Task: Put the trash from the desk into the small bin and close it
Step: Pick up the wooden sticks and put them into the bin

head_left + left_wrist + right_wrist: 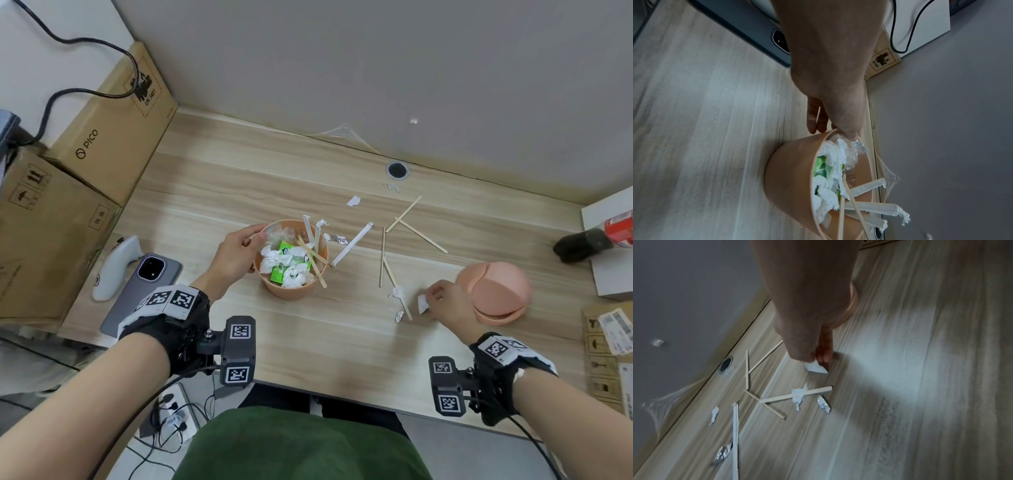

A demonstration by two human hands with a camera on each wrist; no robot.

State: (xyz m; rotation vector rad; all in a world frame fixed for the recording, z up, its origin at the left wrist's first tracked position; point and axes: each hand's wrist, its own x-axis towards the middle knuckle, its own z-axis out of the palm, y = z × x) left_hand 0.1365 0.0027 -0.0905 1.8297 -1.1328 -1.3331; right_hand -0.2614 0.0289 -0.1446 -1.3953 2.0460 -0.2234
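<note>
Now: left hand (pixel 236 255) grips bin (pixel 291 291) | right hand (pixel 445 301) pinches paper scrap (pixel 422 304) | sticks (pixel 382 257) nearby

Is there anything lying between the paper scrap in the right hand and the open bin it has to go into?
The right hand pinches the paper scrap. Toward the bin lie only flat wooden sticks and a foil scrap; carried above them, nothing visible blocks it.

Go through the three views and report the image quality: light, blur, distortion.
Head view: evenly lit and sharp, with wide-angle bending at the desk edges. Left wrist view: dim and bluish, the left hand large and soft up close, the small bin fairly clear. Right wrist view: darkest and smeared across the desk grain; the right hand is blurred, its shadow falling beside the paper scrap.
</note>
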